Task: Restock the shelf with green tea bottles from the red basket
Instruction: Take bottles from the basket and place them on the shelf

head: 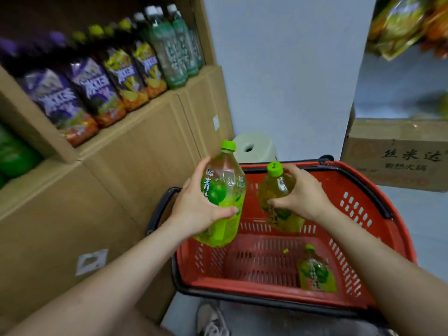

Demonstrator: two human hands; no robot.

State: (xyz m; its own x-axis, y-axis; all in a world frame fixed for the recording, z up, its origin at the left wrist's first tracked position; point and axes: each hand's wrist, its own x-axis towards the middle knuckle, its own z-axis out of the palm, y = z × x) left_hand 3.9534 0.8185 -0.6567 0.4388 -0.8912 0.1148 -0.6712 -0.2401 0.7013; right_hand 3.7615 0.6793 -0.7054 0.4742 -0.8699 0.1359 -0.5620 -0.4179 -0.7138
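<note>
The shelf bottles (97, 88) are blurred past reading, the snack bags (397, 25) and the carton (397, 161) are cut by the right edge, a shoe (213, 321) is cropped below, and most of the fingers (204, 166) of the left hand (194, 207) are hidden behind its green tea bottle (224, 187).

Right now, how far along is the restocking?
Mostly done, it seems: the red basket holds just a third bottle. In hand: the left hand grips one green tea bottle, the right hand another bottle, both above the basket. Left: placing all three on the shelf.
</note>
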